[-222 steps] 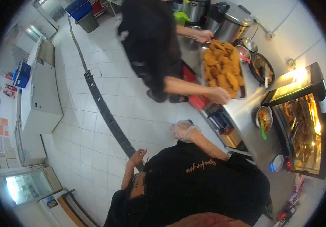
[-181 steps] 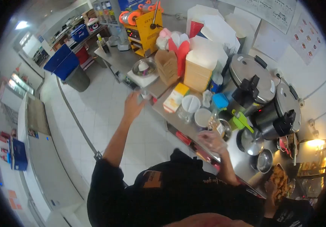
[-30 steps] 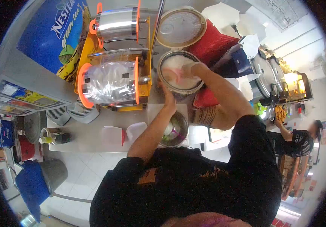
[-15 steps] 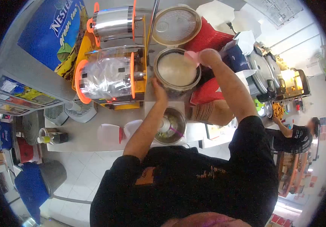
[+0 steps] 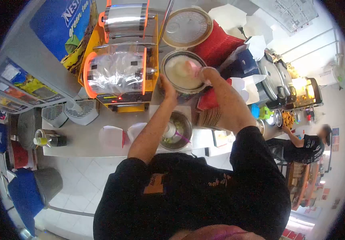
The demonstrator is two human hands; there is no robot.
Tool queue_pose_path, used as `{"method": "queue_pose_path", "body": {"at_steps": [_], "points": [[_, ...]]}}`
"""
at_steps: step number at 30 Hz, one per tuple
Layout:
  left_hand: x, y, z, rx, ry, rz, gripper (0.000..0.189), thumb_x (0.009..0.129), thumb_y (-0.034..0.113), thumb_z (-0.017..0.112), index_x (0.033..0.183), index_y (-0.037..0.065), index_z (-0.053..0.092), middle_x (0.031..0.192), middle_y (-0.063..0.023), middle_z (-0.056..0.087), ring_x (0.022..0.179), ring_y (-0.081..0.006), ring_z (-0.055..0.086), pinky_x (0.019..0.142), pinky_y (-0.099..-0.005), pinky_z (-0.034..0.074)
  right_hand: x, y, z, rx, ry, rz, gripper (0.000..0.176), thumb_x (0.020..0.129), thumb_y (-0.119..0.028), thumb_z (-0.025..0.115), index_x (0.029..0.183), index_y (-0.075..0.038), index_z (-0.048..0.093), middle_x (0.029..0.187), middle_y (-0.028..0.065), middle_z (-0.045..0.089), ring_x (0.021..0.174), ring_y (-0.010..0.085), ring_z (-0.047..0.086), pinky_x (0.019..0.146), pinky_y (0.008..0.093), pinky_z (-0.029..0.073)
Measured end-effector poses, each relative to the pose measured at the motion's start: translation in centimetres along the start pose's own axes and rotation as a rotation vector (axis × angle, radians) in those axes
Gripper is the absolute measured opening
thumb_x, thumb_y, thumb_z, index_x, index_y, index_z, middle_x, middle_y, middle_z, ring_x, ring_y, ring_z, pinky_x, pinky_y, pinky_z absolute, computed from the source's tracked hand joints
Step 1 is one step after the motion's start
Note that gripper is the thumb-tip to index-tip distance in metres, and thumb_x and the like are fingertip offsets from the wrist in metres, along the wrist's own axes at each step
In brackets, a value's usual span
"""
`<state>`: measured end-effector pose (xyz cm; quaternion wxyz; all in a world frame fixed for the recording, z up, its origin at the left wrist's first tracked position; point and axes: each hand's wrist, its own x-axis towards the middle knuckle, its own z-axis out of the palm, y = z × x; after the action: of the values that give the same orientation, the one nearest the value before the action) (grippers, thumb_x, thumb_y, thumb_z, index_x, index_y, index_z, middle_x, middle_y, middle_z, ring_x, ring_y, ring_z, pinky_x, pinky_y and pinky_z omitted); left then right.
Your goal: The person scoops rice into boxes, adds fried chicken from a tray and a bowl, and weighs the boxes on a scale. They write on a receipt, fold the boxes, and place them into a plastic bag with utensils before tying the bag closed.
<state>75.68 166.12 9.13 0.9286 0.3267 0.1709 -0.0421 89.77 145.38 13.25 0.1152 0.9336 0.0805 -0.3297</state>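
A round metal pot [image 5: 180, 89] filled with pale, cloudy liquid [image 5: 176, 72] stands on the counter. My right hand [image 5: 211, 75] is at the pot's right rim, its fingers closed on a pink scoop [image 5: 195, 71] whose end dips into the liquid. A clear plastic glove seems to cover that hand. Against the pot's left side rests my left hand [image 5: 167, 88], fingers stretched out along the wall and holding nothing else. Closer to me sits a steel bowl [image 5: 183, 145] with pale green pieces, a white tool and a purple stick in it; my left forearm passes over its edge.
An orange-and-yellow cup sealing machine [image 5: 118, 98] stands left of the pot. Behind lies a round lid [image 5: 187, 27]. Red stacked packaging [image 5: 220, 42] and brown cardboard sleeves [image 5: 212, 119] are at the right. A co-worker [image 5: 310, 146] stands far right, a hand near fried food.
My right hand has moved left and down, bringing the pink scoop from the pot's right rim into the liquid. My left hand stays against the pot. The view has shifted slightly.
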Motion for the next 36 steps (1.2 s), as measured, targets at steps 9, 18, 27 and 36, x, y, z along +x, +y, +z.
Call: {"method": "queue_pose_path", "body": {"at_steps": [9,18,27,36], "points": [[-3.5,3.1,1.8,0.039,-0.103,0.023,0.094,0.087,0.082,0.012,0.154,0.017,0.020,0.158,-0.0089,0.025,0.144,-0.0287,0.025,0.115,-0.0520,0.020,-2.9,-1.8,-3.6,-0.362,0.051,-0.302,0.026,0.081,-0.022,0.064,0.102,-0.008,0.073,0.104,0.0106,0.070,0.091,0.0279,0.066,0.077,0.0375,0.052],[0.3,0.7,-0.7,0.056,-0.023,0.019,0.090,0.091,0.076,0.019,0.150,0.009,0.025,0.150,-0.0092,0.035,0.136,-0.0263,0.035,0.111,-0.0402,0.028,0.4,-7.0,2.7,-0.178,0.481,-0.312,0.022,0.081,-0.022,0.065,0.098,-0.008,0.071,0.101,0.0110,0.071,0.089,0.0248,0.068,0.077,0.0366,0.053],[0.3,0.3,0.0,0.442,0.244,0.245,0.080,0.096,0.065,0.030,0.148,0.005,0.031,0.149,-0.0144,0.036,0.134,-0.0271,0.038,0.110,-0.0419,0.030,-11.1,-8.8,-4.7,0.385,-0.166,-0.041,0.045,0.095,-0.040,0.052,0.122,-0.006,0.064,0.120,0.0158,0.065,0.101,0.0248,0.065,0.091,0.0364,0.049],[-4.3,1.0,1.7,0.295,0.177,0.434,0.054,0.099,0.039,0.047,0.134,-0.002,0.048,0.132,-0.0170,0.054,0.123,-0.0268,0.050,0.104,-0.0376,0.036,-6.3,-2.8,-1.4,1.226,0.000,-0.009,0.044,0.095,-0.039,0.060,0.121,-0.004,0.060,0.104,0.0127,0.066,0.087,0.0219,0.063,0.078,0.0364,0.051]]}}
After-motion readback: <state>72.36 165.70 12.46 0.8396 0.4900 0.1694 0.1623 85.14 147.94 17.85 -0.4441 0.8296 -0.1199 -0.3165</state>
